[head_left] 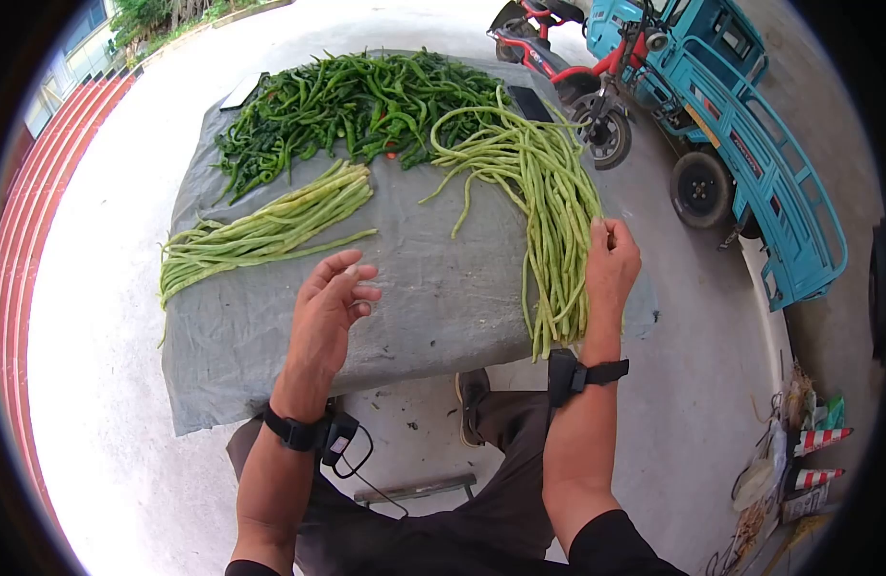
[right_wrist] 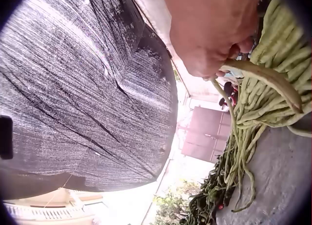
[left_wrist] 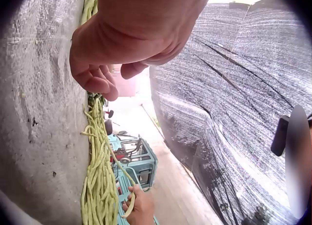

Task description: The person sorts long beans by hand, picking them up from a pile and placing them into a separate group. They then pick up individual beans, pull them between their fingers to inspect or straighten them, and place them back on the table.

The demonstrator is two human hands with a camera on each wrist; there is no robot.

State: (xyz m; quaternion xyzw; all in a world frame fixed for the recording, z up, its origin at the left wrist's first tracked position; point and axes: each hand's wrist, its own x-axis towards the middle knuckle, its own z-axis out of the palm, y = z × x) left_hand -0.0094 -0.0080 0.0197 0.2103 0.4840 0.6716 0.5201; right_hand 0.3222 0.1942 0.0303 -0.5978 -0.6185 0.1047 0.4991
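A large pile of long green beans (head_left: 558, 202) lies along the right side of the grey cloth. At its right edge my right hand (head_left: 616, 254) pinches one long bean; in the right wrist view that bean's thick end (right_wrist: 268, 78) sticks out from the fingers of the hand (right_wrist: 214, 34). My left hand (head_left: 330, 312) hovers over the cloth's middle, fingers loosely bent and holding nothing, also in the left wrist view (left_wrist: 131, 34). A smaller bundle of long beans (head_left: 270, 226) lies at the cloth's left.
Green peppers (head_left: 366, 101) are heaped across the far side of the grey cloth (head_left: 414, 278). A dark phone (head_left: 529, 104) lies by the far right corner. Beyond stand a red scooter (head_left: 606, 130) and a blue three-wheeled cart (head_left: 750, 163). A low stool (head_left: 419, 490) is beneath me.
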